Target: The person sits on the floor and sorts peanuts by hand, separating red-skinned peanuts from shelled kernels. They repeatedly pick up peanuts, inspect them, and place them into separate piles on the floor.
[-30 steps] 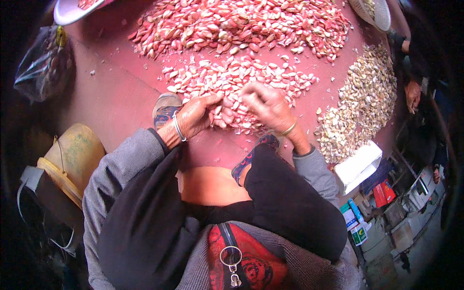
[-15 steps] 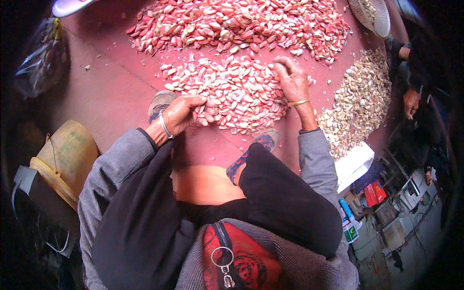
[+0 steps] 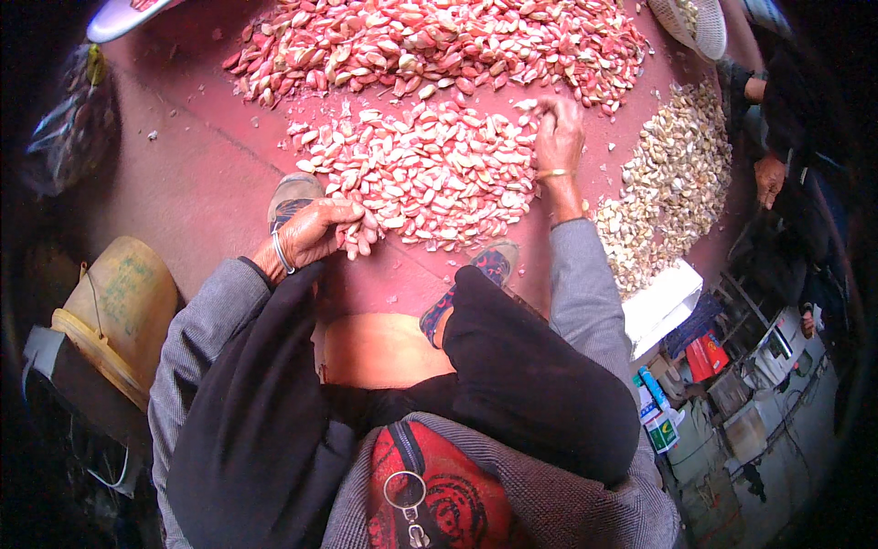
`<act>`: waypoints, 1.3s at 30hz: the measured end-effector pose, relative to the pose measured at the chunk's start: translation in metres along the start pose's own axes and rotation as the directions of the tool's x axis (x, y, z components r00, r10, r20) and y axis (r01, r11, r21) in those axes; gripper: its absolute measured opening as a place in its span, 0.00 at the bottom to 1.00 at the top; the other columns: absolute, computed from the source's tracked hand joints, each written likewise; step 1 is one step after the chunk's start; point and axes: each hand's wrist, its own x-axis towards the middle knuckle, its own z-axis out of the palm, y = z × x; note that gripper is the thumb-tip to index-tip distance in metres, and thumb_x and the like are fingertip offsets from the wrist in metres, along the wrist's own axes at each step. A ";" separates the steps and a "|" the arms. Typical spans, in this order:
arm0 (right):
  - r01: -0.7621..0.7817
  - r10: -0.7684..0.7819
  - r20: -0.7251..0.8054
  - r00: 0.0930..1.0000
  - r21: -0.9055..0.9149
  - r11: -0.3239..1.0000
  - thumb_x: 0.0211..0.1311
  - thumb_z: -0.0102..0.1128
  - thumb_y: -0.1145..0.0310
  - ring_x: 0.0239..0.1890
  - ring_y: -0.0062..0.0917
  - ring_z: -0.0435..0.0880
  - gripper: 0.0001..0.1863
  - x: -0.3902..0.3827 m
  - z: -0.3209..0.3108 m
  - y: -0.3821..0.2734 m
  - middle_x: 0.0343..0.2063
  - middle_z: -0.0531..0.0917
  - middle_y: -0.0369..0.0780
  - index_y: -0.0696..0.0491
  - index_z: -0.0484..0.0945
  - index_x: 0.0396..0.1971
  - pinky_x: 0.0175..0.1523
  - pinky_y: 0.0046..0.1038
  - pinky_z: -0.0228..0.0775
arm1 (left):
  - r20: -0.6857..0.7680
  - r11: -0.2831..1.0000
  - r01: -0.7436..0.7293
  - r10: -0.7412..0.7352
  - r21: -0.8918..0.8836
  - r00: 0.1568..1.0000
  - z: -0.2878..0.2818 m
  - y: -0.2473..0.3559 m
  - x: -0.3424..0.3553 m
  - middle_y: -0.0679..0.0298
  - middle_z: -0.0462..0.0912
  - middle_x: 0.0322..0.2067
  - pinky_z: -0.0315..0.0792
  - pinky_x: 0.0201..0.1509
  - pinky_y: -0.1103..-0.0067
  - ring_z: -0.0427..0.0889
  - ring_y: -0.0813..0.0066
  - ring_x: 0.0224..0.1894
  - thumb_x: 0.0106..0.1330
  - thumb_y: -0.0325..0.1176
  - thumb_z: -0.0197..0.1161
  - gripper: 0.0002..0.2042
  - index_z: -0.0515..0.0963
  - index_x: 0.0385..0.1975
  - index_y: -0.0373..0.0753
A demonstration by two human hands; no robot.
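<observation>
Garlic cloves: pick gently, just left of bent fingers on right hand, with left hand curled, pinch unclear on both.

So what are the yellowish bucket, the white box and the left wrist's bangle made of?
The bucket looks like dull plastic: stained, yellowed wall, thick rim. The white box may be foam or plastic; it's matte but too bright to tell. The bangle is probably polished metal, from its silvery shine.

The top edge crops the big heap at twelve o'clock, the basin past ten and the basket past one. The left hand partly hides its pieces; the bag at ten is too blurred to show its contents.
</observation>
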 end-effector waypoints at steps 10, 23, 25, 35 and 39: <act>-0.137 0.148 -0.116 0.982 0.100 0.986 0.60 0.62 0.72 0.33 0.30 0.84 0.09 0.032 -0.006 0.006 0.33 0.84 0.43 0.56 0.83 0.40 0.42 0.33 0.77 | -0.026 0.984 0.106 -0.103 0.140 0.994 -0.003 -0.010 0.004 0.53 0.85 0.35 0.84 0.33 0.80 0.88 0.66 0.32 0.78 0.33 0.49 0.15 0.78 0.45 0.26; -0.027 0.035 -0.054 0.998 0.128 0.991 0.55 0.70 0.70 0.29 0.25 0.83 0.14 0.048 0.003 0.032 0.33 0.83 0.41 0.57 0.82 0.42 0.38 0.28 0.77 | 0.009 0.981 0.114 -0.117 0.157 0.993 -0.002 -0.001 0.004 0.54 0.86 0.34 0.83 0.31 0.80 0.88 0.68 0.32 0.77 0.36 0.51 0.15 0.79 0.43 0.28; -0.042 0.045 -0.035 0.998 0.085 0.996 0.56 0.70 0.70 0.29 0.26 0.83 0.14 0.051 0.002 0.032 0.32 0.83 0.42 0.57 0.82 0.42 0.39 0.29 0.77 | 0.024 0.973 0.082 -0.089 0.215 0.996 0.002 0.013 0.006 0.54 0.86 0.34 0.83 0.31 0.81 0.88 0.69 0.32 0.77 0.37 0.52 0.15 0.79 0.42 0.29; -0.102 0.100 0.086 0.991 0.012 0.995 0.53 0.66 0.72 0.30 0.27 0.84 0.06 0.044 -0.017 0.000 0.29 0.84 0.43 0.57 0.82 0.30 0.39 0.29 0.77 | -0.047 0.992 -0.117 0.119 0.053 0.992 0.032 0.062 0.028 0.54 0.85 0.32 0.82 0.30 0.79 0.86 0.70 0.27 0.77 0.36 0.51 0.15 0.78 0.41 0.28; -0.450 0.185 0.487 0.853 0.509 0.734 0.61 0.65 0.71 0.31 0.17 0.79 0.06 -0.011 -0.027 -0.085 0.29 0.81 0.35 0.55 0.81 0.36 0.38 0.23 0.74 | -0.047 0.993 -0.021 0.016 -0.120 0.999 0.045 0.050 0.040 0.51 0.86 0.33 0.84 0.35 0.67 0.86 0.64 0.28 0.78 0.37 0.46 0.18 0.77 0.43 0.27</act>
